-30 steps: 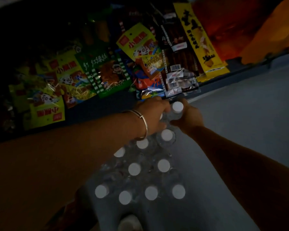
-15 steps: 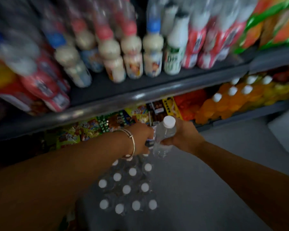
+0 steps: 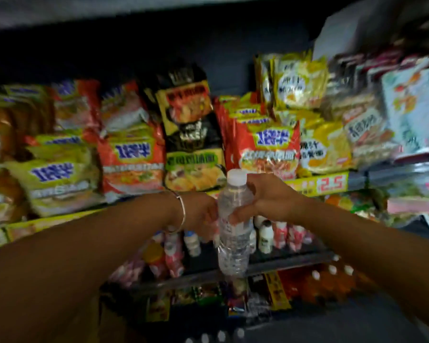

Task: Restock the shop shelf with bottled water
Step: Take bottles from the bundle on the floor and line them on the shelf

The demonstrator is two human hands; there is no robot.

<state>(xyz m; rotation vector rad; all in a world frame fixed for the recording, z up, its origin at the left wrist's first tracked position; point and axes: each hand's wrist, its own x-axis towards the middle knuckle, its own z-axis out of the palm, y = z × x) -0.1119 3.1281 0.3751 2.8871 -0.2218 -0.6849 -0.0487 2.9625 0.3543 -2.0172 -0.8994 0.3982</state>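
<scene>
Bottle (image 3: 234, 226) raised, two hands' (image 3: 270, 203) grip

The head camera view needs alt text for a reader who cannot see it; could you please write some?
Two bare hands hold a clear water bottle with a white cap upright before shop shelves: right hand gripping its upper body, left hand, wearing a bangle, at its side. Instant noodle packets fill the shelf behind; small drink bottles stand below.
</scene>
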